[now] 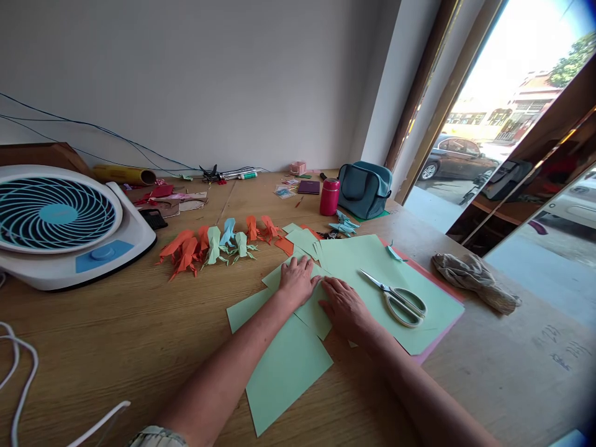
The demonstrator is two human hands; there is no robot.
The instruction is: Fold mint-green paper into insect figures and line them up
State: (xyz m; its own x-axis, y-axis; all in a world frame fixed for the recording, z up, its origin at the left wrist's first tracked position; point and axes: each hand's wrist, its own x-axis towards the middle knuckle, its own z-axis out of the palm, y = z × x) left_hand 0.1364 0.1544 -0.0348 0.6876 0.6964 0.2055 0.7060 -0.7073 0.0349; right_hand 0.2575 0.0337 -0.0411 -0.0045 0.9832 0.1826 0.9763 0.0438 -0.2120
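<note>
My left hand (298,284) rests on a piece of light green paper (317,318), its fingers bent slightly and pressed down. Beside it, my right hand (345,302) lies fairly flat on the same paper's right side. The two thumbs nearly meet. Under and in front of this piece, another green sheet (288,366) spreads toward me. Scissors with pale handles (404,305) lie on a stack of large green sheets (354,257), right of my hands. Whether the paper under my fingers is folded is partly hidden.
Folded orange (186,253), green (213,246) and blue (228,231) paper figures stand at the left. A white fan (60,214) is farther left. Behind are a pink canister (329,197) and a teal bag (365,189). A crumpled cloth (475,282) lies right.
</note>
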